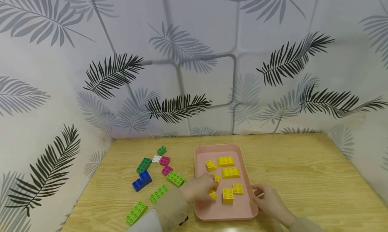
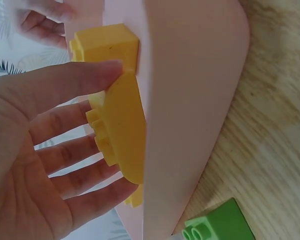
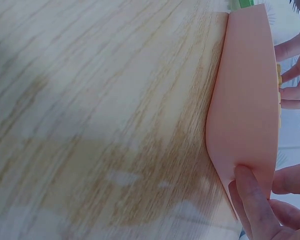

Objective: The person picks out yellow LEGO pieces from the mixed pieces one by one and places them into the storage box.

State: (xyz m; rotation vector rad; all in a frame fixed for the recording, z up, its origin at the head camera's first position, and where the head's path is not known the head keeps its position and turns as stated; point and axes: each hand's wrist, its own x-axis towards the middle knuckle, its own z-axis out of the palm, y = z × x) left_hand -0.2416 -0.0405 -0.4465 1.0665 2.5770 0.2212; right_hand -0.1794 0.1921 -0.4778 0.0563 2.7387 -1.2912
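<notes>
A pink tray [image 1: 212, 212] holds several yellow toy building bricks, among them a curved brick [image 1: 231, 173] and a square one [image 1: 228, 196]. Reaching over the tray's left side, my left hand [image 1: 201, 189] pinches a yellow brick [image 1: 213, 194] inside it. In the left wrist view the thumb lies against yellow bricks [image 2: 122, 115], and the other fingers are partly hidden behind them. My right hand [image 1: 270, 200] grips the tray's right edge near the front corner. Seen from the right wrist, some fingers press the outer wall [image 3: 247, 100] and others are at the rim.
Left of the tray lie light green bricks [image 1: 137, 212], a joined blue piece [image 1: 142, 181], dark green bricks [image 1: 143, 165], pink bricks [image 1: 165, 160] and a white one [image 1: 156, 158]. A leaf-patterned curtain [image 1: 194, 73] hangs behind the wooden table [image 1: 303, 171].
</notes>
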